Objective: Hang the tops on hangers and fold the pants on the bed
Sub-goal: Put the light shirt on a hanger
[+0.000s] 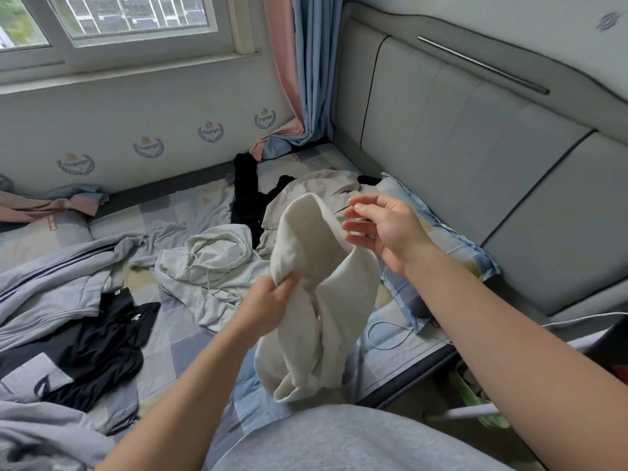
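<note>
My left hand [272,302] grips a cream-coloured garment [326,300] by a bunched fold and holds it up above the bed [190,348]; the rest hangs down toward my lap. My right hand [384,226] hovers by the garment's upper right edge with its fingers spread, holding nothing. On the bed lie a pale grey hoodie [210,266] in the middle, a grey jacket with dark stripes [54,287] at the left, a black top [102,348] below it, a beige garment [319,185] and black clothing [248,198] further back.
A padded grey headboard [475,164] runs along the right side, with a checked pillow [441,246] against it. Pink and blue curtains [299,79] hang in the far corner under the window. A white cord [387,334] lies on the sheet near the bed's edge.
</note>
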The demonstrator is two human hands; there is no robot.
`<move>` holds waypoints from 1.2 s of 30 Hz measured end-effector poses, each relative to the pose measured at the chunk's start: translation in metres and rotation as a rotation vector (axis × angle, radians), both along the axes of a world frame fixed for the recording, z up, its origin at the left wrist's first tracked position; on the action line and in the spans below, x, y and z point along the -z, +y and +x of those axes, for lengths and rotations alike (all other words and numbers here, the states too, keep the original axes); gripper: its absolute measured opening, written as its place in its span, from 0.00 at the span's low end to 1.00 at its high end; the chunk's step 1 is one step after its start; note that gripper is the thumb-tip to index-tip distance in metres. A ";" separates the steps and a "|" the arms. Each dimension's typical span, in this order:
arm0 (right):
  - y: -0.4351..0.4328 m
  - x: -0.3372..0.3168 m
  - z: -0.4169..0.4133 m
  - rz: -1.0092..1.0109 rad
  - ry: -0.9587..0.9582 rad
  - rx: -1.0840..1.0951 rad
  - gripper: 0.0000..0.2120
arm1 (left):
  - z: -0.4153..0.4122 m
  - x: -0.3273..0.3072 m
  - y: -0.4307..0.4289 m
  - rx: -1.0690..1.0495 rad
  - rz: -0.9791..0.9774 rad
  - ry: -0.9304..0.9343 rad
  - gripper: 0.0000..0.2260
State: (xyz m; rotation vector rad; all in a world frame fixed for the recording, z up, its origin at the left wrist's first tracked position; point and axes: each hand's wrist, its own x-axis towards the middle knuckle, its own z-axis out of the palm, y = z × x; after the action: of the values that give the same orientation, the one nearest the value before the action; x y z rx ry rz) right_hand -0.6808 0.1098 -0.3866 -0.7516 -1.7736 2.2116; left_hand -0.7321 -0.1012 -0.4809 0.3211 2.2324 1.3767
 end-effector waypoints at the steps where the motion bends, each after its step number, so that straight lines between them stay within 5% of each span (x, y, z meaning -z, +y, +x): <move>1: -0.003 0.001 0.002 0.000 -0.004 -0.023 0.06 | -0.004 -0.008 0.001 -0.082 0.086 -0.047 0.13; 7: -0.034 0.024 0.025 0.159 -0.064 -0.245 0.06 | -0.016 -0.058 0.007 -0.344 0.482 -0.253 0.11; 12: -0.058 0.074 0.046 0.436 -0.148 -0.473 0.26 | -0.007 -0.085 0.016 -0.411 0.719 -0.356 0.11; 15: -0.059 0.100 0.050 0.608 -0.267 -0.450 0.08 | -0.007 -0.097 0.018 -0.472 0.828 -0.407 0.08; 20: -0.025 0.102 0.047 0.623 -0.259 -0.335 0.11 | -0.023 -0.094 0.005 -0.632 0.864 -0.464 0.10; 26: 0.005 0.054 0.040 0.653 -0.102 -0.208 0.09 | -0.030 -0.064 -0.015 -0.543 0.500 -0.423 0.06; 34: -0.030 0.015 0.029 0.711 0.013 -0.450 0.08 | 0.029 -0.045 0.010 0.293 0.147 0.022 0.22; 36: -0.032 0.011 0.027 0.717 0.016 -0.472 0.07 | 0.035 -0.033 0.016 0.301 0.045 0.176 0.19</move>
State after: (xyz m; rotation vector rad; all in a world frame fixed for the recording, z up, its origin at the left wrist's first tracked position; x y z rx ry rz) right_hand -0.6538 0.0781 -0.3981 -0.1628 -2.6894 1.5510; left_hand -0.6972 -0.0847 -0.4475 0.7863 2.1806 1.2789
